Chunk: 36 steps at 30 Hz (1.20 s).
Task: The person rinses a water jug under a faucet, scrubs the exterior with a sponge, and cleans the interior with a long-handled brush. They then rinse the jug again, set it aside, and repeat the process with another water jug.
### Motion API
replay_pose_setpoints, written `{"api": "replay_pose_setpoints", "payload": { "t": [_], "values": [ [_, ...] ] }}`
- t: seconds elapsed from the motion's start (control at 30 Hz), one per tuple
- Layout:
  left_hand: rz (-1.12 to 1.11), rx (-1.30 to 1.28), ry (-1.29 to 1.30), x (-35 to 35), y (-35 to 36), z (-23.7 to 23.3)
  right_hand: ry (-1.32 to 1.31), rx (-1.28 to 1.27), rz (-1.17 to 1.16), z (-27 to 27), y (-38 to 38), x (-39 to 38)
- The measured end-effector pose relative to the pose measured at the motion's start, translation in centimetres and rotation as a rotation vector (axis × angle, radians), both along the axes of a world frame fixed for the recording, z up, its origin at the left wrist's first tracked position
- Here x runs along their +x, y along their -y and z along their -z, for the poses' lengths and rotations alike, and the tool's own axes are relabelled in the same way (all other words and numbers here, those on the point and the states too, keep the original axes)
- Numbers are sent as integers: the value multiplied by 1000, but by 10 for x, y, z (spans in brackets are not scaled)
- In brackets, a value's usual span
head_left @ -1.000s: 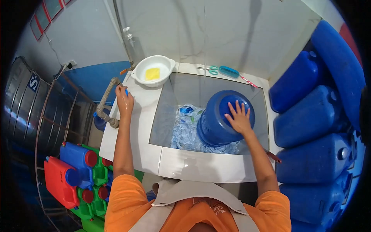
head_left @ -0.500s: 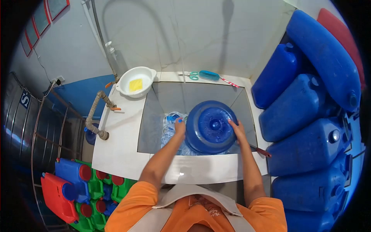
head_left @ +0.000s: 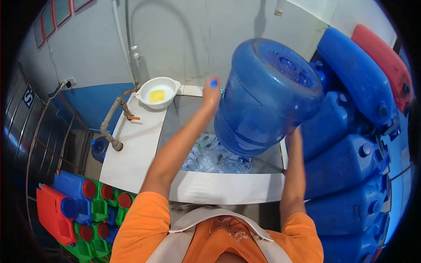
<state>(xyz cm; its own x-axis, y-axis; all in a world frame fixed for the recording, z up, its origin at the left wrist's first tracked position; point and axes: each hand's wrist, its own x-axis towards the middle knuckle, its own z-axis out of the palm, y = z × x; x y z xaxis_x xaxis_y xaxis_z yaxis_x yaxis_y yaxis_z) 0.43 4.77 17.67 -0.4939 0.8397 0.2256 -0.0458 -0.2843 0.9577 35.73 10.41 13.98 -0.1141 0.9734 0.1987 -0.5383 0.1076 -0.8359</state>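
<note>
A large, translucent blue plastic bottle with ribbed sides (head_left: pixel 267 103) is at two o'clock in the view, raised over the grey rectangular sunken basin (head_left: pixel 169 127). It leans, its round base turned up toward one o'clock and its other end down toward seven, so any drips would probably land in the basin rather than on the white, smooth-topped counter (head_left: pixel 131 158).

The right hand (head_left: pixel 295 135) is against the bottle's five o'clock side, with its fingers hidden; it seems to grasp the bottle from beneath, bearing much of the weight. The left hand (head_left: pixel 211 97) is at the nine o'clock side, raised close to the wall of the bottle, perhaps to steady it; I cannot tell whether it touches or grips. A small bright blue piece (head_left: pixel 214 83) shows at its fingers, and whether it is pinched or worn is unclear.

Below, toward six o'clock, a loose heap of clear and pale blue plastic pieces (head_left: pixel 210 158) lies on the basin floor, contained by the walls. At ten o'clock, a white round two-handled bowl (head_left: pixel 164 104) holds a yellow rectangular sponge (head_left: pixel 157 96), likely kept there within easy reach.
</note>
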Motion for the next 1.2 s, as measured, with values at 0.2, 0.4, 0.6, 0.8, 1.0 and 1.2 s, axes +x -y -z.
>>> {"api": "replay_pose_setpoints", "payload": {
  "t": [0.2, 0.4, 0.6, 0.8, 1.0, 1.2],
  "values": [
    [-37, -164, 67, 6, 10, 107, 91, -302, -81, 171, 39, -59],
    [97, -118, 220, -10, 52, -5, -21, -275, -217, 125, 60, -76],
    [132, -252, 739, -91, 4, 194, -449, -126, -422, 132, 42, -96],
    [617, 98, 553, -36, 40, 157, -250, -91, -408, 176, 14, -83],
    [596, 228, 348, -8, 52, 125, -139, -246, -301, 87, 85, -112],
    [438, 108, -379, -23, 53, 130, -293, -320, -167, 122, 89, -124]
  ]
}}
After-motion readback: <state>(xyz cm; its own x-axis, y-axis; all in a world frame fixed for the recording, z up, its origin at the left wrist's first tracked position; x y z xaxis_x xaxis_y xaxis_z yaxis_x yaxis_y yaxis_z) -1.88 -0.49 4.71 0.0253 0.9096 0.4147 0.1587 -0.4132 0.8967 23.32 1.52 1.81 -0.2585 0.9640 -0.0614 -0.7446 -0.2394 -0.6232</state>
